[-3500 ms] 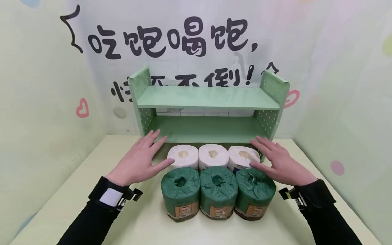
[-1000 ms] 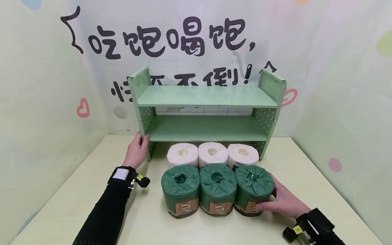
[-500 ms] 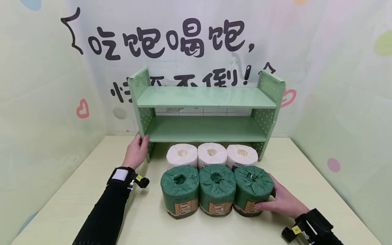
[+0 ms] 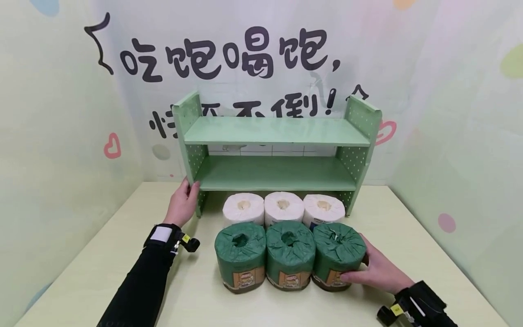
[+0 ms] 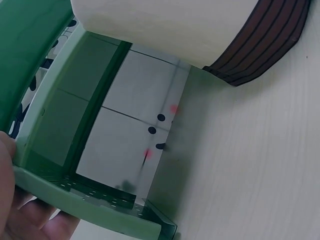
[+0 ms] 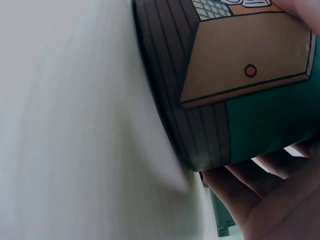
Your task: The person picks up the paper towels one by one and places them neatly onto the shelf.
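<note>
The left hand (image 4: pixel 181 204) grips the green shelf (image 4: pixel 275 131) by its side; the right hand (image 4: pixel 381 268) grips the rightmost green roll (image 4: pixel 339 247) (upright on the bench (image 4: pixel 204 306)). Best to steady the former, squeezing the latter evenly.

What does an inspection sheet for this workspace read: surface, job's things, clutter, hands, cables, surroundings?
Surface: pale table, upright items standing on it.
Job's things: three green rolls in a front row, three white rolls behind them, green shelf at the back.
Clutter: nothing seen.
Left hand: grips the shelf at its left side, low down.
Right hand: holds the rightmost green roll, thumb on its front; the roll stands upright.
Cables: nothing seen on the table.
Surroundings: pale printed walls at back and sides; black lettering on the back one, partly hidden by the shelf.
</note>
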The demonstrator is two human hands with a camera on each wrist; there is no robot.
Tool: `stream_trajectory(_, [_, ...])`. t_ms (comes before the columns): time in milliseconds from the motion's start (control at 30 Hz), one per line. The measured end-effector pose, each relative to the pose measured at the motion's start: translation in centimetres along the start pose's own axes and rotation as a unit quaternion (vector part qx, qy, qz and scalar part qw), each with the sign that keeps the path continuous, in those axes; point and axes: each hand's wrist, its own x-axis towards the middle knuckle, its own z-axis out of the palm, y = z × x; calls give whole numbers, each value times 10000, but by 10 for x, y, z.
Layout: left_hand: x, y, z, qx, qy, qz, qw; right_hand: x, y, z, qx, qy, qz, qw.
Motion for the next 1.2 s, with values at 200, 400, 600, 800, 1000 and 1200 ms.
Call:
stream_trajectory(200, [-1,-1,4,36,47,-2,10000,-1,-1,-2,-29,10,-2,10000])
stream_trajectory(400, [0,-3,6,41,-3,-3,10000,-5,-4,-3,-246,136,52,9996])
stream_trajectory(600, [2,-2,6,62,40,20,10000,-6,-7,-8,-527,227,1,9983])
stream_trajectory(800, [2,1,5,101,58,27,9999,-9,-12,-14,-559,300,-50,9980])
stream_trajectory(1000, [2,0,4,145,57,24,9999,-11,-16,-20,-488,383,-151,9980])
stream_trajectory(1200, [2,-1,4,172,122,-6,9998,-13,-23,-25,-449,551,-229,9972])
